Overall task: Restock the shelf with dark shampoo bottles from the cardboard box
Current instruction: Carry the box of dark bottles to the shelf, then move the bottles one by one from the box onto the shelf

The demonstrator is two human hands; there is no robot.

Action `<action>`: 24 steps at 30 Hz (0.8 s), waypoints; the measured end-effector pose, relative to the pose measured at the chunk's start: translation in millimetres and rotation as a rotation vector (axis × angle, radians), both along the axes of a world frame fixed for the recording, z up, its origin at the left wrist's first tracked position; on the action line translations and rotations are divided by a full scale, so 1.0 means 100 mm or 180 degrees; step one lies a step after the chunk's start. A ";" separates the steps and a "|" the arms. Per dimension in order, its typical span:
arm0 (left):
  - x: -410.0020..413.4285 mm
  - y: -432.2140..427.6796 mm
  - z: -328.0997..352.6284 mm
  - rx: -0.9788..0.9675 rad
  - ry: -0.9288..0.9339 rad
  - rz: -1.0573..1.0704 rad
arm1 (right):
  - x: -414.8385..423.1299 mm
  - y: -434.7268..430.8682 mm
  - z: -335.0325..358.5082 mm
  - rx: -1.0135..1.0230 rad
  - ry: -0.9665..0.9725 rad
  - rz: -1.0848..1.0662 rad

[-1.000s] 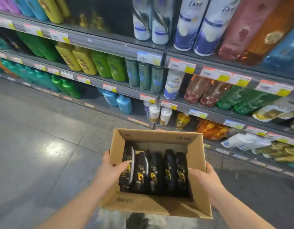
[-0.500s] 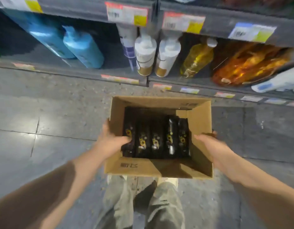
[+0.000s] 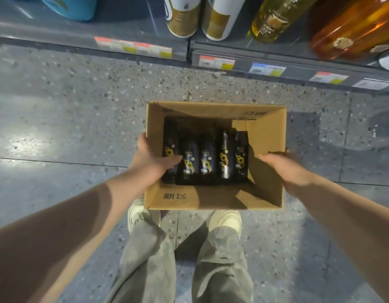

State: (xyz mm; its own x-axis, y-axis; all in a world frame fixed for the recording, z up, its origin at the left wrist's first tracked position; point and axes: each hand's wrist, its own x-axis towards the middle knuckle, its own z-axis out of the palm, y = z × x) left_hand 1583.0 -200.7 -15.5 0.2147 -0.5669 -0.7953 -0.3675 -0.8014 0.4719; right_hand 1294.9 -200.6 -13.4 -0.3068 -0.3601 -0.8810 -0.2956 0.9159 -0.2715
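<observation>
An open cardboard box is held low over the floor, just above my shoes. Several dark shampoo bottles with yellow flower labels lie side by side in its left part. My left hand grips the box's left wall, thumb inside touching the leftmost bottle. My right hand grips the right wall, fingers over the rim. The bottom shelf runs along the top of the view, beyond the box.
On the bottom shelf stand a blue bottle, two white-and-gold bottles, a yellow bottle and an orange bottle. Price tags line the shelf edge. Grey speckled floor surrounds the box; my shoes are below it.
The box has gone down toward the floor, still held in both hands. My view has tilted from the upper shelves down to the bottom shelf, my legs and shoes.
</observation>
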 end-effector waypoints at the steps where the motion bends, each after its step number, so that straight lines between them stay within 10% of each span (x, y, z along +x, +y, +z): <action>1: -0.01 0.03 -0.01 0.0012 -0.0034 -0.0034 | 0.01 0.03 0.00 -0.0100 0.0155 -0.0006; 7: 0.03 0.05 0.25 -0.0255 -0.0360 -0.0524 | 0.12 -0.04 0.15 -0.0254 0.1011 0.0242; 12: -0.05 0.19 0.69 -0.0640 -0.0046 -0.0313 | 0.49 0.06 0.56 -0.1369 0.0969 0.1810; 16: -0.09 0.32 0.68 -0.0589 0.0014 -0.0818 | 0.83 0.17 0.35 -0.0599 -0.0116 0.2082; 24: 0.00 0.35 0.14 -0.0715 -0.0066 -0.1032 | 1.31 0.11 -0.89 -0.0197 0.0039 0.1336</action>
